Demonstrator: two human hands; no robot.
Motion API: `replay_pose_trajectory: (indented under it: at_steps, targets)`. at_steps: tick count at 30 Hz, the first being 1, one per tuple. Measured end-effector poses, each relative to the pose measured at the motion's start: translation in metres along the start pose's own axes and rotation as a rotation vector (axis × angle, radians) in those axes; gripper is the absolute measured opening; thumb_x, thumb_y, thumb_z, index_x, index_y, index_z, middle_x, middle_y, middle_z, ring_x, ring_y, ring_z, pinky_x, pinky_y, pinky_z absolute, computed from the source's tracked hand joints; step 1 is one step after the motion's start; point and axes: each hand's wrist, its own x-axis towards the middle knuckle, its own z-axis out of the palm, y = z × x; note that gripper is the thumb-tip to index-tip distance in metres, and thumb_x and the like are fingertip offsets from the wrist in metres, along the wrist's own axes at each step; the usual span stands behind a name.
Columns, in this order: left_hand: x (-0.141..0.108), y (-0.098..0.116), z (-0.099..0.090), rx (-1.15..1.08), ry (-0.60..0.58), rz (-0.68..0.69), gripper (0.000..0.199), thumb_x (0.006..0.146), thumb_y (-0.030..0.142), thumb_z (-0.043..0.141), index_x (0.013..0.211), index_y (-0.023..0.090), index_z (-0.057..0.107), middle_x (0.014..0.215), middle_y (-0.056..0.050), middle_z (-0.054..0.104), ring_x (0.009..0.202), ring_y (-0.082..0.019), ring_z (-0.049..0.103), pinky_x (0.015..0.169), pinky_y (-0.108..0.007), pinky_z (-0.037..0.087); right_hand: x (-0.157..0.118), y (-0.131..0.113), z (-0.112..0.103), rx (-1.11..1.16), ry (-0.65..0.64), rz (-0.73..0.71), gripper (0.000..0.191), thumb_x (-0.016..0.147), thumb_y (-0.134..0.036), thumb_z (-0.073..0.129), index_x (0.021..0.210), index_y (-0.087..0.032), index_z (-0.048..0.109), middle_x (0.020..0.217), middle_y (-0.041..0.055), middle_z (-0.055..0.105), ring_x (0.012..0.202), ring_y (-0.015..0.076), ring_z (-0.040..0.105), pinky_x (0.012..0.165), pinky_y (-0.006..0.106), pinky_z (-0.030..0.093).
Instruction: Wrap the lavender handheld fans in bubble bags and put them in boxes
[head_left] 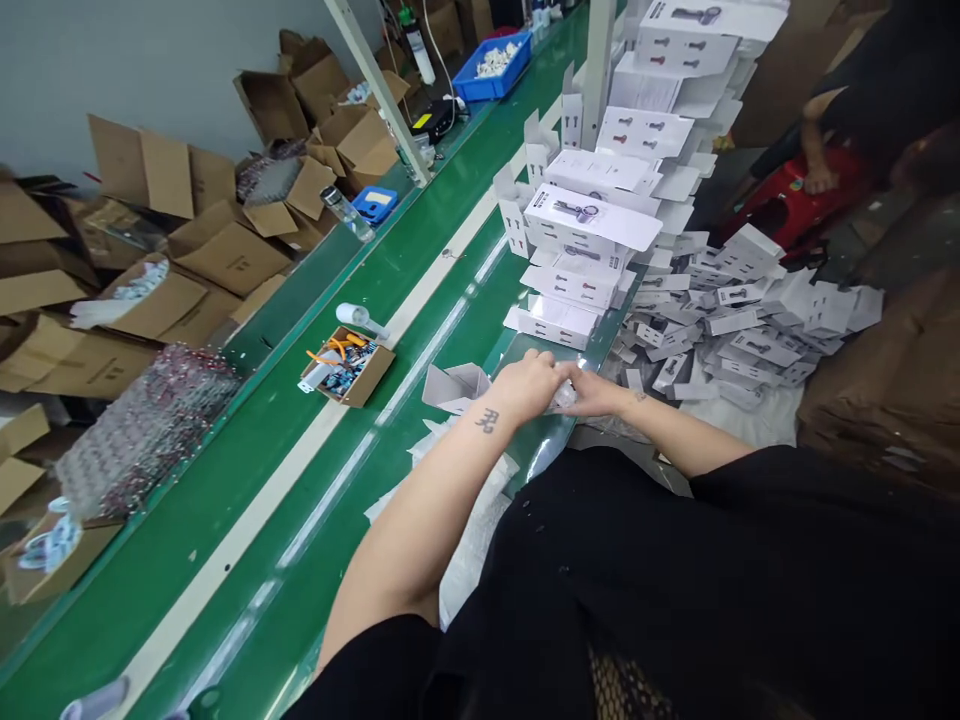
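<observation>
Over the near edge of the green table (300,515), my left hand (531,384) and my right hand (589,392) meet, fingers closed round a clear plastic wrapping (564,395). What is inside the wrapping is too small to tell. Just left of my left hand lies an open white box (455,387). Thin white plastic bags (480,530) lie under and beside my left forearm. Beyond my hands rises a tall stack of printed white boxes (574,275), several with open flaps.
A small carton (367,378) of parts and orange-handled tool stands mid-table, a white cylindrical item (358,318) beside it. Many white boxes (757,345) are heaped at right. A blue tray (491,85) sits far back. A person's hand (821,180) rests near a red object.
</observation>
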Motion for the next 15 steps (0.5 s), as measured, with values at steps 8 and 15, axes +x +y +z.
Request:
replay_pose_trajectory:
  at_steps: [8,15]
  targets:
    - [-0.009,0.019,0.047,0.034,0.22,-0.06,0.026,0.089,0.014,0.041,0.109,0.011,0.058,0.101,-0.017,0.061,0.101,-0.029,0.054,0.083,-0.044,0.043,0.0,0.006,-0.006,-0.228,-0.048,-0.204,0.066,0.066,-0.024,0.07,0.123,-0.02,0.036,0.117,0.0098,0.054,0.102,0.0228,0.057,0.09,0.04,0.047]
    - [-0.043,0.023,0.065,-0.114,0.42,-0.172,0.025,0.09,0.022,0.049,0.112,0.015,0.058,0.1,-0.012,0.068,0.109,-0.025,0.056,0.106,-0.052,0.028,0.027,-0.024,-0.016,-0.283,-0.155,-0.205,0.064,0.068,-0.022,0.069,0.124,-0.02,0.038,0.109,0.008,0.056,0.094,0.0213,0.061,0.079,0.036,0.052]
